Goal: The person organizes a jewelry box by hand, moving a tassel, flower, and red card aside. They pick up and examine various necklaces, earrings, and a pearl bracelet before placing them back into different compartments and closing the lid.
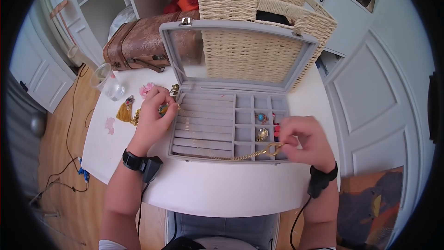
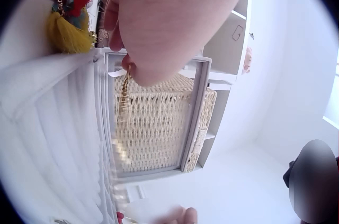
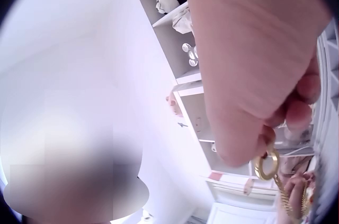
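A gold chain necklace (image 1: 249, 156) hangs in a sagging curve between the two hands. My left hand (image 1: 155, 113) pinches one end above the left edge of a grey jewelry box (image 1: 203, 124). At the box's front right corner, my right hand (image 1: 305, 141) pinches the other end beside a large gold ring link (image 3: 267, 166). The links on the left side look blurred in the head view. The box stands with its glass lid (image 1: 169, 55) raised, showing padded ring rolls and small compartments. A turquoise piece (image 1: 262, 117) and a gold piece (image 1: 262, 134) lie in separate compartments.
Left of the box lie a yellow tassel (image 1: 124, 112) and a pink flower-like ornament (image 1: 147, 90). A clear plastic cup (image 1: 114, 91) lies tipped at the table's left. Behind the lid stand a woven basket (image 1: 226, 7) and a brown patterned case (image 1: 138, 41).
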A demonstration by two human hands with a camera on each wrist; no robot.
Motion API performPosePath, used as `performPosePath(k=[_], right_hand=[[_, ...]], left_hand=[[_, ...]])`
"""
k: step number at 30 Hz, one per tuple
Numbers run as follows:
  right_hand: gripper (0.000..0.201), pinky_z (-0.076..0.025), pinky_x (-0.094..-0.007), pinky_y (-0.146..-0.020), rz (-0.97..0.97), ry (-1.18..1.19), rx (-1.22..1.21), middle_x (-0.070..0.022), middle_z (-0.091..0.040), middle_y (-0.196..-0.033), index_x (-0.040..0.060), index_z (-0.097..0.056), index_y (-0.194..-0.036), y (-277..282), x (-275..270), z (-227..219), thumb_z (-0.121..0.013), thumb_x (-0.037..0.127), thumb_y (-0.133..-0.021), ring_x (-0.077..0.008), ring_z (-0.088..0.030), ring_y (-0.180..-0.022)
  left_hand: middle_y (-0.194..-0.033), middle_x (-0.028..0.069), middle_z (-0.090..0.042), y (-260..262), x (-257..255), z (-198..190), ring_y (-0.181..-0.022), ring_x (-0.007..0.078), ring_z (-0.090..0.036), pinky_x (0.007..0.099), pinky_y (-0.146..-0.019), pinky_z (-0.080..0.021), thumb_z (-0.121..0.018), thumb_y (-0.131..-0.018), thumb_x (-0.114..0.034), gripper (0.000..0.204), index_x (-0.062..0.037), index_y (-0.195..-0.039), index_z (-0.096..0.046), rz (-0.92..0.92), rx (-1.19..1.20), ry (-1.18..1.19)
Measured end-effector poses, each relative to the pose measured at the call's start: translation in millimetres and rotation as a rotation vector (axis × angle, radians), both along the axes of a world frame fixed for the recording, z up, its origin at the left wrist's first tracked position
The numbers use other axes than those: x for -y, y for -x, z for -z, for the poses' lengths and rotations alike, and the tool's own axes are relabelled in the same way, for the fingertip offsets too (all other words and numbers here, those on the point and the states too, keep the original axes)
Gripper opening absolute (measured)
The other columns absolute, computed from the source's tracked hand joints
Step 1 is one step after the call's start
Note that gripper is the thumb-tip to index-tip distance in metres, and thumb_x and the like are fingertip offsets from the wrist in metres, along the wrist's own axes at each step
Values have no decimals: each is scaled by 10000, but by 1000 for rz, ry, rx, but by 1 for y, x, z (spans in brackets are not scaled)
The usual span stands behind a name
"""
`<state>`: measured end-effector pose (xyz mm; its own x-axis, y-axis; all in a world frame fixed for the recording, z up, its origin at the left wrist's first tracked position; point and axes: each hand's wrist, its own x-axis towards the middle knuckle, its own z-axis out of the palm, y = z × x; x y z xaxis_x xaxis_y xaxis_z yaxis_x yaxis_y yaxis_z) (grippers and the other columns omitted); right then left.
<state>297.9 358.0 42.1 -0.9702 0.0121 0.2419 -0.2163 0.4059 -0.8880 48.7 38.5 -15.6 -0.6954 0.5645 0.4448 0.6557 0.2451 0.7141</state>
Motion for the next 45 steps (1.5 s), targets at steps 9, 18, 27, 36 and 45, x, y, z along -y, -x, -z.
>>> performPosePath(k=[9,18,27,36,45], right_hand=[[135,-409,-267,-617,-77,78,-63,32,-514,-708,59,-664,-879,2,-1,-2,-779,12,-828,-85,-429,-654],[130,-387,-272,-606,-41,306,-80,46,-486,-705,37,-648,-864,-3,0,-2,-774,16,-843,-77,-430,-655],[103,-396,-257,-621,-133,156,-48,44,-493,-690,48,-658,-856,-1,1,-11,-744,-7,-847,-57,-452,-643],[131,-393,-265,-627,50,94,-78,34,-477,-683,52,-646,-848,1,0,-6,-752,-18,-816,-72,-450,-646],[115,-397,-260,-628,83,301,-13,41,-500,-688,51,-638,-848,-4,4,-9,-739,-4,-842,-57,-456,-670]], left_hand=[[-1080,64,-566,1,1,1,-1010,200,-560,307,-908,-463,-695,-966,-48,109,0,-921,-608,5,-13,28],[-1073,66,-569,-1,1,-3,-1012,210,-559,319,-928,-460,-698,-961,-43,116,3,-916,-602,19,-28,46],[-1072,72,-572,2,2,0,-1027,215,-555,325,-944,-454,-701,-953,-54,114,-6,-916,-605,44,8,16],[-1078,71,-575,0,1,-2,-1027,215,-560,322,-942,-456,-692,-961,-54,95,-11,-924,-616,57,-9,4],[-1083,69,-575,-3,0,-3,-1015,207,-562,310,-920,-460,-699,-957,-40,98,-2,-928,-614,46,7,15]])
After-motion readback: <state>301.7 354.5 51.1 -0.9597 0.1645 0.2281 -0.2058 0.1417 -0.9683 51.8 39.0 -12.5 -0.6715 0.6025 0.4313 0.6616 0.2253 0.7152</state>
